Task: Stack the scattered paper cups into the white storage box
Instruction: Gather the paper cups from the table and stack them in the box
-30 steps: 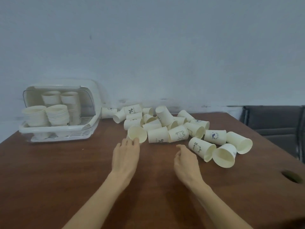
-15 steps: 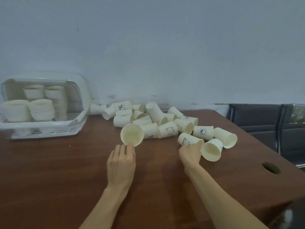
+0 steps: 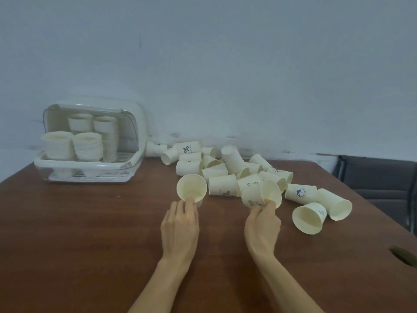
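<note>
Several cream paper cups [image 3: 228, 168] lie scattered on their sides at the back of the brown table [image 3: 90, 233]. My left hand [image 3: 180, 224] holds one cup [image 3: 191, 188] by its lower side, mouth facing me. My right hand [image 3: 262, 224] grips another cup [image 3: 261, 195] with a small printed figure, lifted just off the pile's front edge. The white storage box [image 3: 90, 170] stands at the back left with its clear lid raised; several stacks of cups [image 3: 88, 146] sit inside it.
Two loose cups [image 3: 309, 218] lie to the right of my right hand, mouths toward me. A dark cable hole [image 3: 404, 255] is cut in the table near its right edge. A dark chair [image 3: 379, 177] stands past the right side. The wall runs behind.
My right hand has picked a cup off the pile and lifted it. My left hand has closed on the open-mouthed cup it was only touching. The camera view shifted slightly.
</note>
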The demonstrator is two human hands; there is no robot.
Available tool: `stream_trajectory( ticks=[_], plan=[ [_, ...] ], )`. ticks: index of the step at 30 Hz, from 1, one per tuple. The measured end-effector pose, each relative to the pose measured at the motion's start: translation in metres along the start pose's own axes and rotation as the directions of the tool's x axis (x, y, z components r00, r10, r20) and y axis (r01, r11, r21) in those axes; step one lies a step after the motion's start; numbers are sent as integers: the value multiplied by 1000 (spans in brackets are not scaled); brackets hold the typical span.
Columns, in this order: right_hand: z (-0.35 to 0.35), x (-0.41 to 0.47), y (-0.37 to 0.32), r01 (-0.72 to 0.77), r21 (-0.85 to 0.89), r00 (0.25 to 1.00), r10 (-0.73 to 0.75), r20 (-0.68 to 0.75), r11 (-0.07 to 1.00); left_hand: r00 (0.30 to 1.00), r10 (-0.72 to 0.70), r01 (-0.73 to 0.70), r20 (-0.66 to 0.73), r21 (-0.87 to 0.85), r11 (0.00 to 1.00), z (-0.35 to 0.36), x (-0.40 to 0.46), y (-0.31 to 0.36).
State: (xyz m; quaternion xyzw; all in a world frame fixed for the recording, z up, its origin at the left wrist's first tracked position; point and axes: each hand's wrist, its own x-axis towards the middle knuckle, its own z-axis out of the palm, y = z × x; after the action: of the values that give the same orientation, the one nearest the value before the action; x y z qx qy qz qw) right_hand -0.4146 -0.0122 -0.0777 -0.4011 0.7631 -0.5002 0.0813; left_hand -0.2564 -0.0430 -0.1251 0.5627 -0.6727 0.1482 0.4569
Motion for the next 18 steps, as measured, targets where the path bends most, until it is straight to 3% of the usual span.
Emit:
stream_trajectory(
  ticks=[4,10,18],
  plan=[
    [10,-23,-11,235,-15,972,-235,-2,972,997,-49,50,53,-12,999,0,1,-4],
    [29,-40,-29,462,-37,881,-454,132,886,998,-56,55,14,22,998,-13,13,-23],
    [61,-53,-56,600,-34,784,-579,225,799,999,-17,27,-48,214,976,-41,33,-115]
  ],
)
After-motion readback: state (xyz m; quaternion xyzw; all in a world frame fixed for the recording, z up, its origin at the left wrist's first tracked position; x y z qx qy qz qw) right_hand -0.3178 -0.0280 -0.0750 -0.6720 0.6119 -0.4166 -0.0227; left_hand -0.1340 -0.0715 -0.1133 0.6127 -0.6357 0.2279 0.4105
